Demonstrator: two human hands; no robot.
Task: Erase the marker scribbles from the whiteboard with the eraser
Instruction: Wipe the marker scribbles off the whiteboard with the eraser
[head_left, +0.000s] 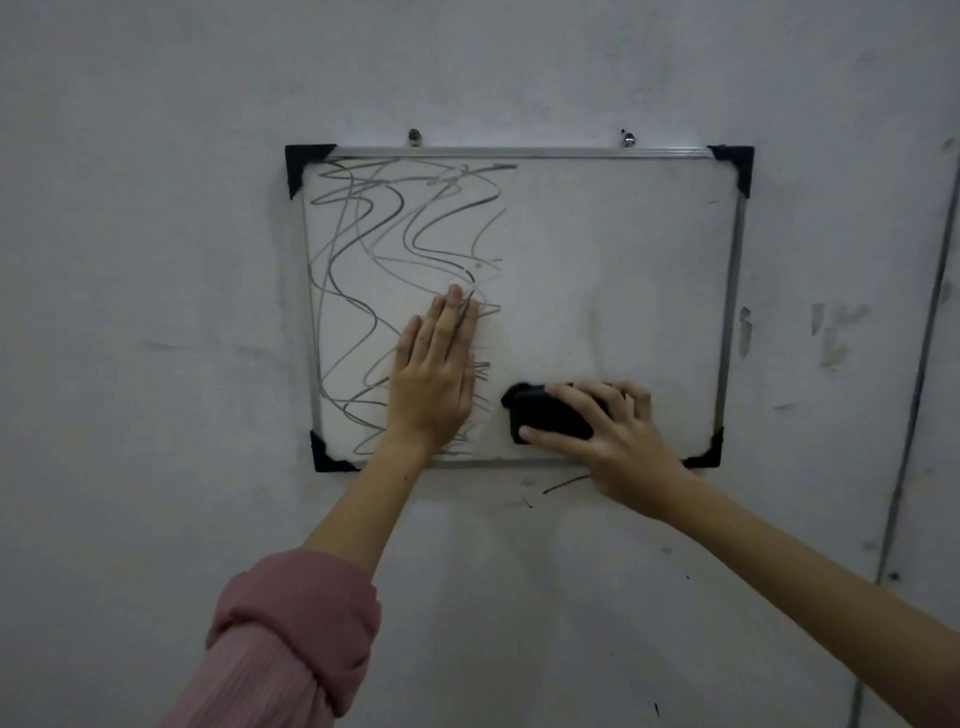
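Observation:
A small whiteboard (613, 249) with a metal frame and black corner caps hangs on a grey wall. Black marker scribbles (395, 244) cover its left half; the right half is wiped white. My left hand (434, 374) lies flat on the lower middle of the board, fingers straight and close together, over some scribbles. My right hand (608, 431) grips a black eraser (545, 413) pressed against the board near its bottom edge, just right of the left hand. The fingers hide part of the eraser.
Two screws (414, 136) above the top edge hold the board. The wall (156, 260) is scuffed, with a stray marker line (566, 483) just below the board. A thin vertical seam (919, 364) runs down the wall at the right.

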